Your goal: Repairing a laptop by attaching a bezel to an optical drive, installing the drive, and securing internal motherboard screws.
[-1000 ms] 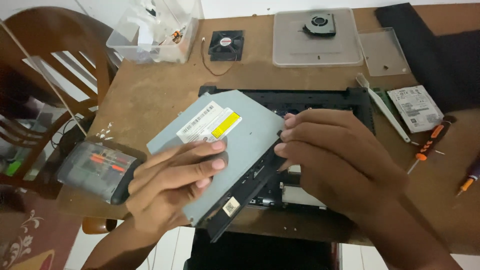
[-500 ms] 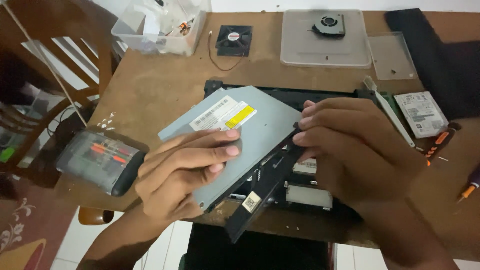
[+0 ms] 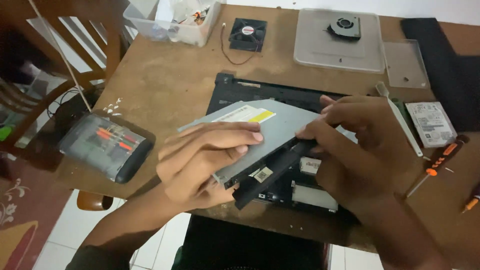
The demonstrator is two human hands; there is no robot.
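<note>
Both hands grip a slim silver optical drive [image 3: 260,135] held tilted over the open black laptop base [image 3: 280,95] on the table. Left hand [image 3: 205,160] clamped on near edge, fingers on top; right hand [image 3: 360,145] pinches its black front bezel [image 3: 272,172]. Looks like mid removal/refit; next move likely needs level, straight alignment w/ bay. White-and-yellow rectangular label [image 3: 245,116] at drive's far edge; small white sticker [image 3: 262,174] on bezel.

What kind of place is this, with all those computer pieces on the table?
Probably a home repair spot, not a proper shop: a wooden table holding an opened laptop base, loose cooling fans, screwdrivers, and a wooden chair beside it.
</note>
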